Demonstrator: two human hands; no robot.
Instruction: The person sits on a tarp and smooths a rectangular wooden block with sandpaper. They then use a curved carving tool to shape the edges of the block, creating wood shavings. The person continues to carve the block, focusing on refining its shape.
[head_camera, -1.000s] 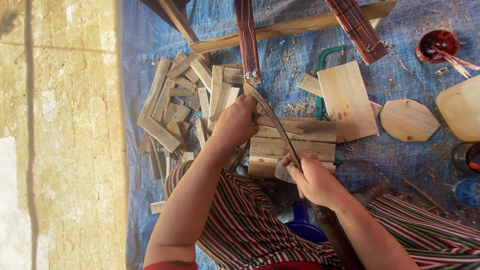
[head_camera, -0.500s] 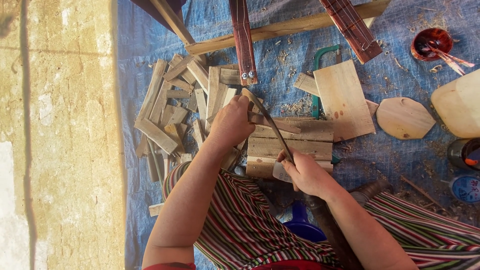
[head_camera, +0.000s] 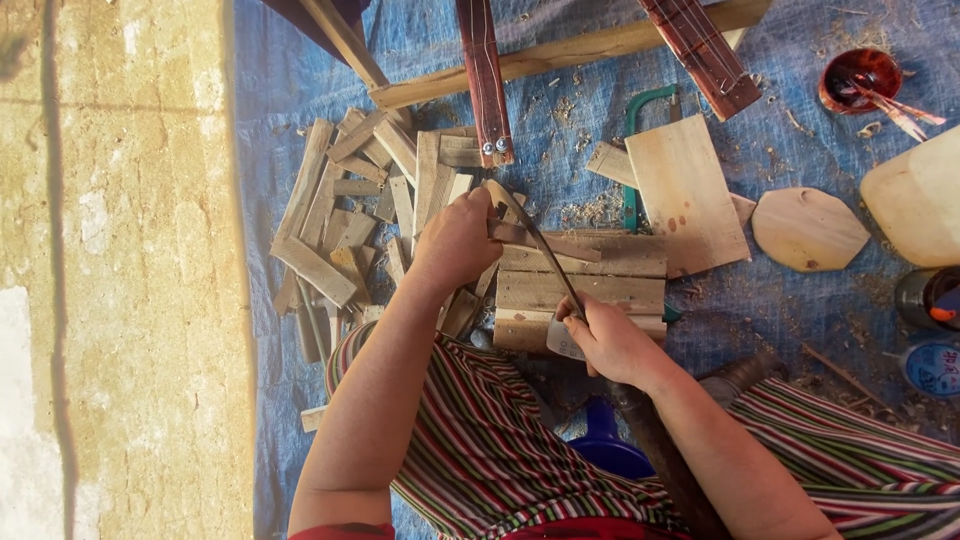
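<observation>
My left hand (head_camera: 458, 240) grips the far end of a thin wooden stick (head_camera: 560, 244) that lies across a block of stacked planks (head_camera: 590, 285). My right hand (head_camera: 605, 340) holds the handle of a curved metal blade (head_camera: 545, 250), whose edge runs up along the stick toward the left hand. Both forearms reach forward over my striped-cloth lap (head_camera: 480, 450).
A heap of short wood slats (head_camera: 345, 225) lies left of the block on a blue tarp (head_camera: 780, 330). A flat board (head_camera: 685, 195), a green saw frame (head_camera: 640, 115), an octagonal wood piece (head_camera: 808, 228), a red bowl (head_camera: 858, 80) and dark bottles (head_camera: 930, 300) lie right. Long beams (head_camera: 560, 55) cross the top.
The right hand has slid down and slightly left along the stick with the blade. The left hand keeps its hold on the stick's far end.
</observation>
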